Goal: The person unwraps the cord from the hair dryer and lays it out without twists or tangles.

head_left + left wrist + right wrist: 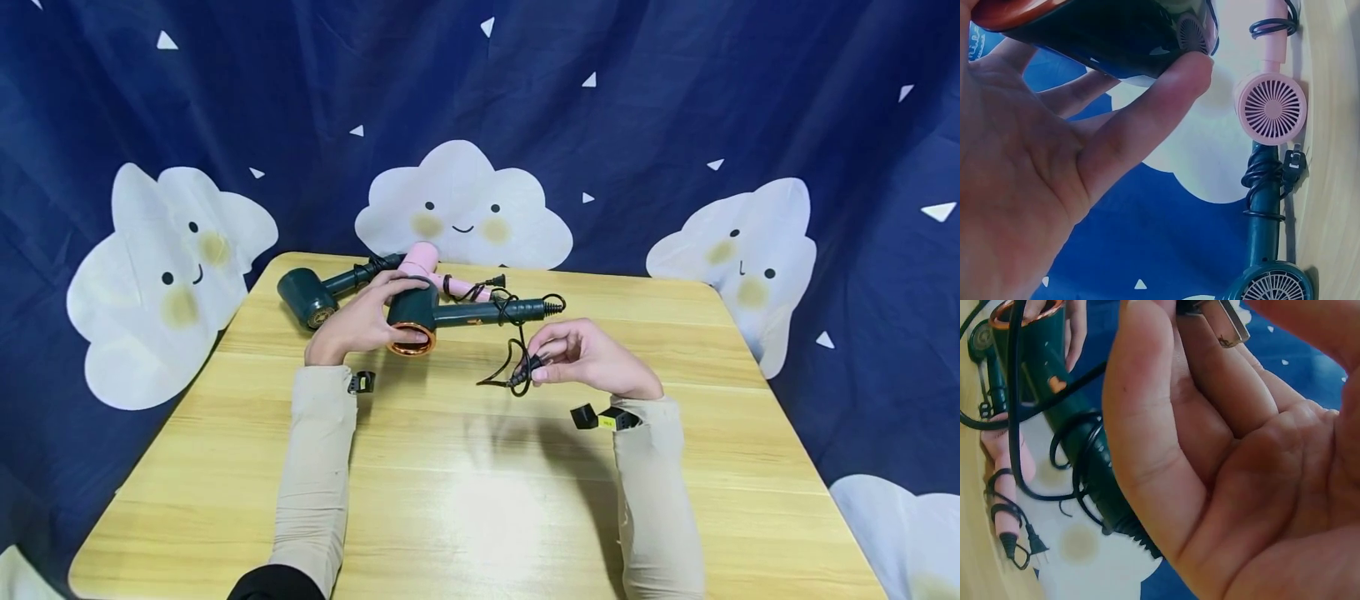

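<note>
Backdrop [420, 75]: dark blue cloth with soft folds, printed with white scalloped clouds and small triangles, running from 9 over 12 to 3 o'clock.
Tabletop [442, 450]: pale, wood-grained, round-cornered, with a glossy sheen; its middle is the clock's centre.
Resting green dryer [303, 296]: at 10 o'clock, smooth barrel with a round grille of radial slats, slim handle pointing to 2 and wound with cord.
Left hand [363, 321]: between 10 and 11 o'clock, fingers spread over the barrel of the held green dryer [465, 314], thumb at its open mouth, gripping it between them.
Held green dryer: at 12 o'clock, glossy dark cylinder, shiny copper-coloured ring round the mouth, straight handle pointing to 3 and ending in ribbed black.
Pink dryer [422, 257]: just past the held one, also near 12, smooth and rounded, its handle pointing to 4 and looped with thin black cord.
Black cord [523, 337]: at 1 o'clock, thin and smooth, looped round the held dryer's handle and hanging in loose curves.
Plug [528, 367]: between 1 and 2 o'clock, dark, with flat metal prongs.
Right hand [588, 358]: at 2 o'clock, pinching the plug between thumb and fingers.
</note>
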Demonstrator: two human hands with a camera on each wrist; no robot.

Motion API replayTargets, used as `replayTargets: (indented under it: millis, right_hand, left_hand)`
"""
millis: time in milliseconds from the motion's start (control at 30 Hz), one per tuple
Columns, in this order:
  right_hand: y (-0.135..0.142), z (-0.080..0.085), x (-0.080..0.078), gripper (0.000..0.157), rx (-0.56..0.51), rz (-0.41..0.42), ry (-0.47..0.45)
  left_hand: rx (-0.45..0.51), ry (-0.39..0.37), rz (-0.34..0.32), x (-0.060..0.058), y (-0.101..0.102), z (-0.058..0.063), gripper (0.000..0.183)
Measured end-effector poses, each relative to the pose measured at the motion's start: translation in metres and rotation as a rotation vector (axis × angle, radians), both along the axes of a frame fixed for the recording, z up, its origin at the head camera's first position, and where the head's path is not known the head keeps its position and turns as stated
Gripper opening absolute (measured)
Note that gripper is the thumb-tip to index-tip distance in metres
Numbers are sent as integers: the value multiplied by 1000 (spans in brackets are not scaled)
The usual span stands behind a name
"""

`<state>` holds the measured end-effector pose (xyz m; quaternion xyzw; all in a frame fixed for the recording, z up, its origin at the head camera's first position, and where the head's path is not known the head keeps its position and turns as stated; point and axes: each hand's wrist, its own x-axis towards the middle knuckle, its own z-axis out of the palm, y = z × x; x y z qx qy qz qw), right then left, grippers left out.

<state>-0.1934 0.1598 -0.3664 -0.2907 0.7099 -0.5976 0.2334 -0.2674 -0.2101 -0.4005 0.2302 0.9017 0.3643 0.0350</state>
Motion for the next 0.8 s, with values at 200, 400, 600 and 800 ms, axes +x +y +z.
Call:
replayTargets:
  millis: [200,400,600,800]
  right_hand:
    - [7,-10,-9,24,7,13,-17]
    - [16,-20,-19,23,14,-31,-56]
    - [27,-36,-32,23,-2,-66,-103]
    - [38,-55,-43,24,-83,-99,-215]
  left_hand:
    - [-3,10,3,0,0,1,84]
    - [-4,18,-4,-2,-1,0,84]
    - [2,36,-5,-3,-2,-2,84]
    - [8,44,-11,-2,-1,-2,84]
